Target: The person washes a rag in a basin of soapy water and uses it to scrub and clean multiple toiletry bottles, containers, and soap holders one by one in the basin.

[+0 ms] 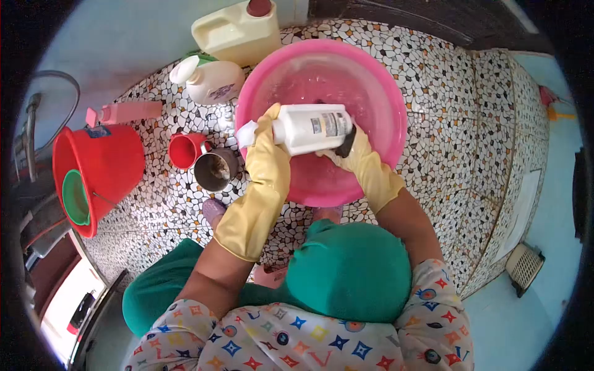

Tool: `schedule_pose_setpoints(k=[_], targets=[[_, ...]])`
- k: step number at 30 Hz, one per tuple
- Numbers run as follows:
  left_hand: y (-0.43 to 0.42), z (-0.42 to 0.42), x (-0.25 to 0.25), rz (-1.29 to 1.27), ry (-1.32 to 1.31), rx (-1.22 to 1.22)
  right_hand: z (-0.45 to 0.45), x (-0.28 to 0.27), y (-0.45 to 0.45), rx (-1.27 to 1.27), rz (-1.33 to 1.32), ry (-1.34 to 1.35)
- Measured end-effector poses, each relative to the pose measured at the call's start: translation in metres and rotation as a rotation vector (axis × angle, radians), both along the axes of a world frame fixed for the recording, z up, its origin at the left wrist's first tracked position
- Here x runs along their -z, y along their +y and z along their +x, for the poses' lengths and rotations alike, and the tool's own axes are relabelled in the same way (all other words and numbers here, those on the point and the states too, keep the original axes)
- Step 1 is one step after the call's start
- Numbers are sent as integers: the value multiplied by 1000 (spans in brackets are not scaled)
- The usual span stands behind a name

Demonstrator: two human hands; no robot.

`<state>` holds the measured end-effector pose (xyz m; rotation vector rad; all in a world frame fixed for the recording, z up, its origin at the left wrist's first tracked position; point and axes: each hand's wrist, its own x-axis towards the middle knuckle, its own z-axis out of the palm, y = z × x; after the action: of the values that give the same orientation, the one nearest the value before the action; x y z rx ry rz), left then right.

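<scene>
A white pump bottle (315,128) with a printed label lies sideways over the pink basin (396,123). My left hand (270,145), in a yellow rubber glove, is closed round the bottle's neck end, just behind the white pump head (246,133). At the bottle's base is my right hand (357,154), also gloved in yellow. Its fingers are closed on a dark pad (346,142) pressed against the base; the pad's exact kind does not show. Below the bottle, water (309,86) stands in the basin.
Left of the basin stand a white pump bottle (216,83), a yellowish jug (238,34), a red mug (184,151) and a metal cup (213,171). Further left are a pink bottle (130,112) and a red bucket (114,157) with a green scoop (75,198).
</scene>
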<state>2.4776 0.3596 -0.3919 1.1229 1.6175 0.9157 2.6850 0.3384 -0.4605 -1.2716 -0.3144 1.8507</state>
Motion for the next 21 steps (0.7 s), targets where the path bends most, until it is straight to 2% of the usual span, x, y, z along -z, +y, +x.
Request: schedule_pose_setpoints(k=[3, 4, 5, 6, 7, 9, 10, 13, 14, 16, 17, 18, 21], targets=[[13, -5, -26, -3, 320, 127, 3, 26, -13, -274, 247, -219], [17, -9, -24, -49, 228, 111, 14, 35, -10, -149, 7, 95], [19, -14, -23, -4, 244, 131, 20, 44, -10, -19, -238, 405], [21, -18, -23, 44, 259, 155, 13, 23, 1, -54, -292, 116], [24, -21, -22, 94, 273, 181, 12, 22, 1, -231, -157, -311], [31, -18, -17, -134, -403, -111, 10, 19, 2, -567, 147, -1162], [32, -16, -17, -248, -742, -257, 5, 7, 5, -509, 303, -1165], [24, -13, -27, -271, -613, -248, -13, -17, 0, -411, 530, -1546], [21, -14, -17, -174, -640, -229, -12, 14, -8, -376, 430, -1488], [17, -16, 7, 24, -692, -184, -11, 5, -4, -192, 88, -946], [14, -17, 13, 29, -682, -164, -12, -2, 0, -100, -68, -669], [12, -17, 13, 35, -672, -146, -16, -17, 1, 9, -105, -433], [7, -14, 17, 27, -670, -108, -47, -93, 0, -1, 363, -601]])
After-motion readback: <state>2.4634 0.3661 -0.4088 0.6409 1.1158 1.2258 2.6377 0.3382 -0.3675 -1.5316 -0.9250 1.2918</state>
